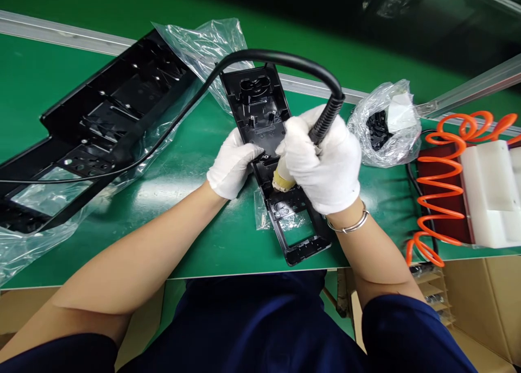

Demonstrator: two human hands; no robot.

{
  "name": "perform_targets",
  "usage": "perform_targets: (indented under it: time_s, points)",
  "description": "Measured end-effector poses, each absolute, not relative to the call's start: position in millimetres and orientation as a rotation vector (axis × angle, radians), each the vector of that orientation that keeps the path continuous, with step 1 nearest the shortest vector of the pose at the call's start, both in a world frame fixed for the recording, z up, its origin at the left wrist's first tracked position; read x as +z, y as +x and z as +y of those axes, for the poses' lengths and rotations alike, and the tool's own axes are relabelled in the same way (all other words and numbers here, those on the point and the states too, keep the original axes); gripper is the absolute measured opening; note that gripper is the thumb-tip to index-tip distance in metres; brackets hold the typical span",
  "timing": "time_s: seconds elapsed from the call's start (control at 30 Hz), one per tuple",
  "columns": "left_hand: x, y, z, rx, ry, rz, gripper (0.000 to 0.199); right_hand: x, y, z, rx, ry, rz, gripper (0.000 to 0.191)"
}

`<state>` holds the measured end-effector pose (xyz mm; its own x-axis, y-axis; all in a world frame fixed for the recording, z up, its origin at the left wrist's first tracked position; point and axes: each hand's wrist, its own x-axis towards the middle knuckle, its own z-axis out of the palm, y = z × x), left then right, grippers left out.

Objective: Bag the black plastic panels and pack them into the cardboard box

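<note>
The black panel [260,126] is at the middle of the bench [191,242], its lower end near the front edge. The gloved left hand [232,165] grasps the panel's left side, thumb on the inner face; the other fingers are mostly hidden. The gloved right hand [321,164] is closed around a corded tool [284,177], tip down at the panel; contact cannot be determined. The cable [277,55] arcs toward the left edge, crossing a larger black frame [118,104]. A plastic bag [401,150] lies near the rear edge, left of the orange hose [442,186].
</note>
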<state>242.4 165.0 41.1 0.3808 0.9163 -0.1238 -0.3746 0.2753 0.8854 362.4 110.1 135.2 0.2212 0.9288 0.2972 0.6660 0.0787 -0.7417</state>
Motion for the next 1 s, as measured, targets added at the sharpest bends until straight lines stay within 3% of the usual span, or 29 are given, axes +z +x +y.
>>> perform_targets:
  time_s: [0.3,1.0]
  points:
    - [47.0,242.3,164.0,0.960,0.864,0.738,0.032,130.6,365.0,108.6,0.290,-1.676,-1.582,0.025]
    - [46.5,243.0,164.6,0.969,0.871,0.714,0.029,135.9,363.5,110.9,0.407,-1.729,-1.538,0.024]
